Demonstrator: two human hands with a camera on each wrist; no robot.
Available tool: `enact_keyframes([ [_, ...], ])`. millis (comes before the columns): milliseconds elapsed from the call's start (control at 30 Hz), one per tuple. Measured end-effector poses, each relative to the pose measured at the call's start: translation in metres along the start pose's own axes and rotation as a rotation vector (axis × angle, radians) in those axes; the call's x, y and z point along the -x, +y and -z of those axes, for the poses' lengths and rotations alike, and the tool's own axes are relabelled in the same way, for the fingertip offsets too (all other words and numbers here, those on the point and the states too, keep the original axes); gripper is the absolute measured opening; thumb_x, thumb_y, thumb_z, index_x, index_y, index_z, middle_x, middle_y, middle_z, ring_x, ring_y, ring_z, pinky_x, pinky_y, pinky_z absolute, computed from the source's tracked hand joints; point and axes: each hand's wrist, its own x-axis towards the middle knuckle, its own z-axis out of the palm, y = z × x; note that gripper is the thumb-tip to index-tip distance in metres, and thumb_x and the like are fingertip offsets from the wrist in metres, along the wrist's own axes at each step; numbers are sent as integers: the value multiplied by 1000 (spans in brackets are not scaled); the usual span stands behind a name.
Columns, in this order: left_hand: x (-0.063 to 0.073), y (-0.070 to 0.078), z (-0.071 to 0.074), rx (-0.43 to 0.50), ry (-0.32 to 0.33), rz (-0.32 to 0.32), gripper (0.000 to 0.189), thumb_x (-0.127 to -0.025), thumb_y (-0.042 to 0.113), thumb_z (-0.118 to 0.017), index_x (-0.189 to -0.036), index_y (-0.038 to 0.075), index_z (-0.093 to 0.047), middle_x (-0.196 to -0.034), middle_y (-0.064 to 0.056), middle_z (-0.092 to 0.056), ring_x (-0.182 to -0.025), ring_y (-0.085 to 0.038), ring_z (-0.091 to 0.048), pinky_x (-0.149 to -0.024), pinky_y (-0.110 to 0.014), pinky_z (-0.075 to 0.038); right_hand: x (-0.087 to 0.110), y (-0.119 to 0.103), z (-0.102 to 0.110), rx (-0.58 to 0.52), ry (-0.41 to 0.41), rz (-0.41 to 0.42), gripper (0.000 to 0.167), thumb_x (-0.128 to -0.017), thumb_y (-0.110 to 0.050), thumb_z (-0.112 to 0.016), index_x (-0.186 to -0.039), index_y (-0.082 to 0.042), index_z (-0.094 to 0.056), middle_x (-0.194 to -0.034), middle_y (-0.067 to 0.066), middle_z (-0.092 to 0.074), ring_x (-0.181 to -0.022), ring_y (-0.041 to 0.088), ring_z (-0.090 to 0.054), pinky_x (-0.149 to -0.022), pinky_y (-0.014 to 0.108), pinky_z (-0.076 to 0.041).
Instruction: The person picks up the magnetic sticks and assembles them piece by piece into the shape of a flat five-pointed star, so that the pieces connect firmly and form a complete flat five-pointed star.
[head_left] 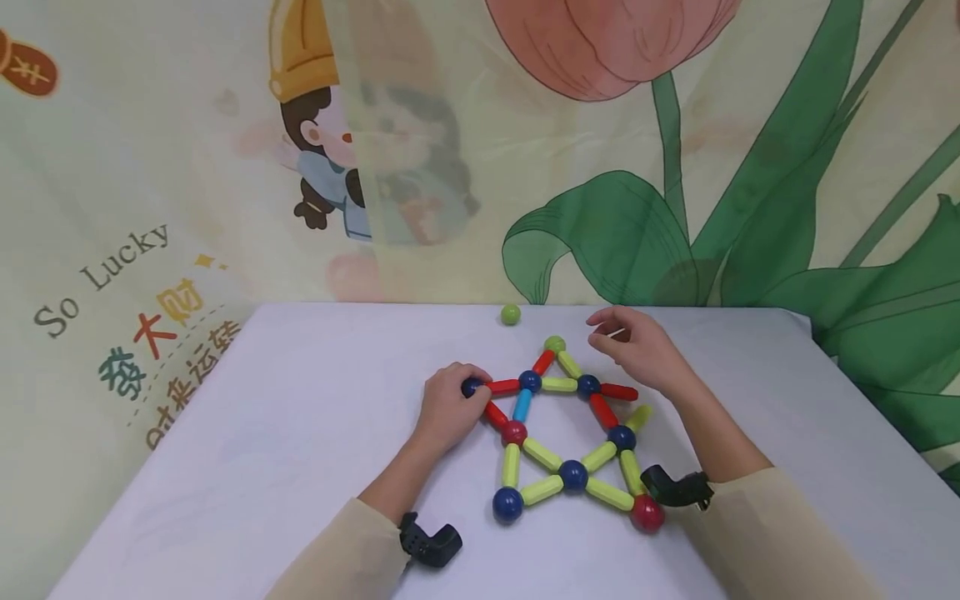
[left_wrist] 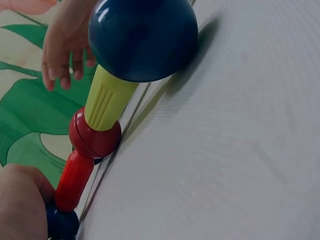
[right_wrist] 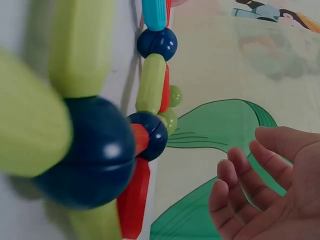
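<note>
A star-shaped frame of magnetic rods and balls lies flat on the table. My left hand (head_left: 448,407) holds the dark blue ball (head_left: 471,387) at the frame's left point, its thumb and fingers around it. Two red rods (head_left: 502,387) run from that ball to another blue ball (head_left: 530,381) and a red ball (head_left: 513,432). Empty, my right hand (head_left: 637,343) hovers past the frame's upper right with fingers loosely bent. Below it, a red rod (head_left: 619,392) and a yellow-green rod (head_left: 639,417) stick out with free ends. A green ball (head_left: 555,344) tops the frame.
One loose green ball (head_left: 511,314) sits near the far edge of the white-covered table (head_left: 300,433). Behind the table hangs a printed cloth (head_left: 435,275) with a tulip and cartoon figures. Dark wrist cameras (head_left: 431,542) are strapped over both sleeves.
</note>
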Motion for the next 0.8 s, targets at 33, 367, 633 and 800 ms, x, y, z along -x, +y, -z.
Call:
enact_keyframes([
  [33, 0, 0, 0, 2, -3, 0, 21, -91, 15, -64, -108, 14, -77, -111, -6, -71, -106, -26, -60, -91, -44, -57, -3, -2, 0, 1, -2, 6, 35, -103, -21, -61, -135, -5, -60, -129, 22, -64, -114, 38, -63, -93, 48, -58],
  [367, 0, 1, -2, -23, -2, 0, 19, -90, 17, -65, -106, 14, -76, -107, -6, -70, -102, -25, -59, -88, -43, -57, -31, -15, -9, -73, -2, -9, 37, -103, -23, -63, -136, -6, -60, -132, 21, -63, -117, 37, -61, -93, 44, -57],
  [633, 0, 0, 1, -22, 0, 4, 19, -90, 18, -65, -105, 14, -76, -106, -6, -70, -101, -25, -59, -87, -42, -56, -58, -18, -27, -58, 18, -7, 37, -101, -21, -64, -135, -7, -59, -130, 20, -65, -119, 37, -58, -97, 50, -53],
  [800, 0, 0, 2, -20, -2, 4, 19, -90, 17, -65, -106, 14, -76, -106, -6, -70, -102, -25, -59, -87, -42, -55, -74, -18, -38, -46, 6, -28, 42, -100, -22, -66, -138, -7, -58, -133, 19, -64, -123, 36, -57, -100, 50, -53],
])
